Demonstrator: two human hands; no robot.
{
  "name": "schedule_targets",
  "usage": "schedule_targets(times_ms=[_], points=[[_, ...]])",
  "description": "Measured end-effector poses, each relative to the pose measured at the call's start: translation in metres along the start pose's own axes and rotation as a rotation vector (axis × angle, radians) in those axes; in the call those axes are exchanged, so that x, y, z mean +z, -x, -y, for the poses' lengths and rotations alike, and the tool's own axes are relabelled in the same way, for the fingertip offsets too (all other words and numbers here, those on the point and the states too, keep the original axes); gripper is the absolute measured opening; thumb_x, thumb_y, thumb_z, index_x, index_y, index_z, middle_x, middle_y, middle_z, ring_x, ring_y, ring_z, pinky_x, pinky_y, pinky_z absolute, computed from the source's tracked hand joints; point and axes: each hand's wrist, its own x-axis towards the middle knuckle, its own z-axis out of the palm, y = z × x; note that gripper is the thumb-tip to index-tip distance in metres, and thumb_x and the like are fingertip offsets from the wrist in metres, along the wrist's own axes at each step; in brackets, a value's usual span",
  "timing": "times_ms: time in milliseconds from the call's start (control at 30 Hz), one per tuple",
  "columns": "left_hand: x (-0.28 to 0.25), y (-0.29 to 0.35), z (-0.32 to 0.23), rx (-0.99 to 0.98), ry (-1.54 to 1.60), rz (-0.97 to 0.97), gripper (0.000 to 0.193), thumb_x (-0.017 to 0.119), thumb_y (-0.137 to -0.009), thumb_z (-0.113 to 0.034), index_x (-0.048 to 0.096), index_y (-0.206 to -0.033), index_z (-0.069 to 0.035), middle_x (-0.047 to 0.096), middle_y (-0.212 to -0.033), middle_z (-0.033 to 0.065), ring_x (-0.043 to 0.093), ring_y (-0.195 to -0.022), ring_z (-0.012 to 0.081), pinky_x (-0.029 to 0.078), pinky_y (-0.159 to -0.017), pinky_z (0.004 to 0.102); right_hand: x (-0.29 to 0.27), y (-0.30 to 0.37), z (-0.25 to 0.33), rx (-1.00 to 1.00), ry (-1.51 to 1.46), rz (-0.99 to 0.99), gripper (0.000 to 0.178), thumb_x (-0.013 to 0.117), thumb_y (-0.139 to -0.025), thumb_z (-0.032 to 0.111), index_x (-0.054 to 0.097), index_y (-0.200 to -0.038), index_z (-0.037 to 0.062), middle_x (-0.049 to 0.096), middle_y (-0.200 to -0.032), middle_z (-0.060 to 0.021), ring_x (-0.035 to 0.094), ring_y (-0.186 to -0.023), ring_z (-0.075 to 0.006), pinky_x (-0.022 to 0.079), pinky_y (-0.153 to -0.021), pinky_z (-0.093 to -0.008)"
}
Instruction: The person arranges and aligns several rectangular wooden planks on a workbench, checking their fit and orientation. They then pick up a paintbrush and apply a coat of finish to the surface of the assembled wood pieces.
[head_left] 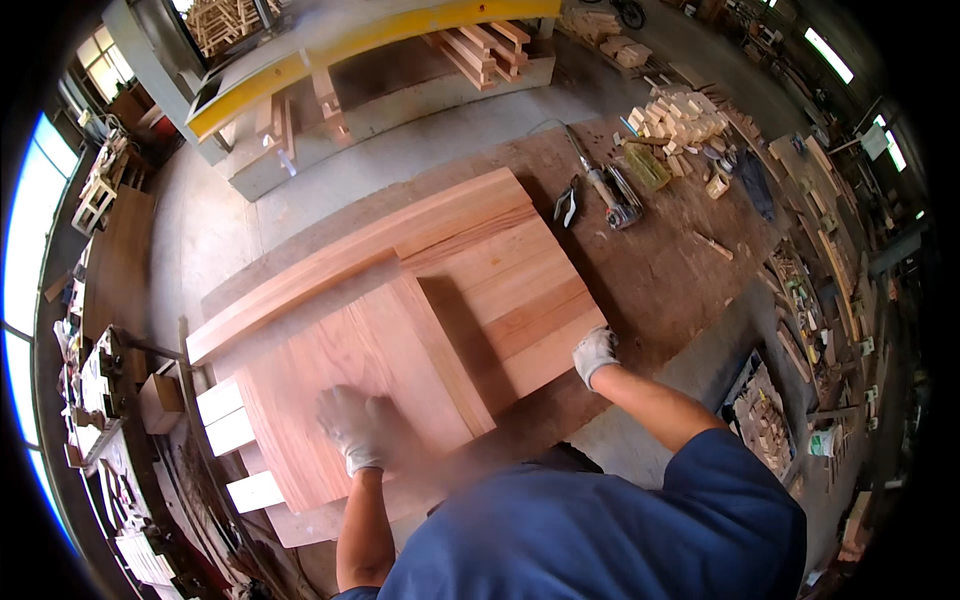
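My left hand [350,425], in a pale work glove, lies flat with its fingers apart on a raised wooden panel [330,345]. Beneath and to the right of this panel is a wider panel of joined reddish boards [520,290]. My right hand [597,355], gloved too, is closed around the near right corner of that wider panel; its fingertips are partly hidden. A long thick board [350,262] runs along the far side of both panels. Several white-ended blocks [228,432] stick out from under the raised panel at the left.
On the brown worktable [660,270] lie pliers [567,203], a corded power tool [612,200] and a heap of small wood blocks [680,118]. A yellow-edged bench [380,42] with wooden strips stands beyond. Cluttered shelving [100,400] lines the left.
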Motion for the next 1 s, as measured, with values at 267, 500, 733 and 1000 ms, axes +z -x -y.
schedule_targets(times_ms=[267,500,733,1000], points=[[0.008,0.002,0.010,0.028,-0.057,-0.005,0.075,0.069,-0.098,-0.044,0.049,-0.155,0.001,0.038,-0.165,0.0301,0.028,-0.158,0.0468,0.016,-0.131,0.0579,-0.029,0.010,-0.012,-0.146,0.011,0.097,0.035,0.056,-0.101,0.018,0.079,-0.127,0.0116,0.070,-0.138,-0.0196,0.068,-0.119,-0.0368,0.051,-0.059,-0.0492],[0.015,0.002,0.013,0.087,-0.037,-0.086,0.073,0.067,-0.100,-0.044,0.049,-0.155,0.000,0.039,-0.165,0.0305,0.029,-0.157,0.0463,0.017,-0.131,0.0575,0.003,0.013,-0.009,0.001,0.028,-0.118,0.037,0.054,-0.102,0.020,0.077,-0.129,0.0068,0.067,-0.142,-0.0227,0.068,-0.120,-0.0346,0.053,-0.065,-0.0457],[0.012,0.004,0.009,0.082,-0.039,-0.082,0.073,0.067,-0.101,-0.045,0.049,-0.155,0.000,0.039,-0.165,0.0304,0.029,-0.157,0.0465,0.017,-0.131,0.0575,0.003,0.021,-0.014,-0.007,0.051,-0.160,0.039,0.053,-0.103,0.021,0.074,-0.131,0.0038,0.064,-0.143,-0.0259,0.068,-0.115,-0.0336,0.052,-0.066,-0.0430],[0.010,0.004,0.006,0.075,-0.022,-0.098,0.072,0.066,-0.101,-0.046,0.050,-0.155,-0.002,0.039,-0.165,0.0296,0.029,-0.157,0.0465,0.018,-0.130,0.0575,0.003,0.017,-0.008,0.071,0.046,-0.186,0.035,0.055,-0.103,0.017,0.077,-0.130,0.0094,0.070,-0.136,-0.0219,0.067,-0.118,-0.0377,0.051,-0.062,-0.0439]])
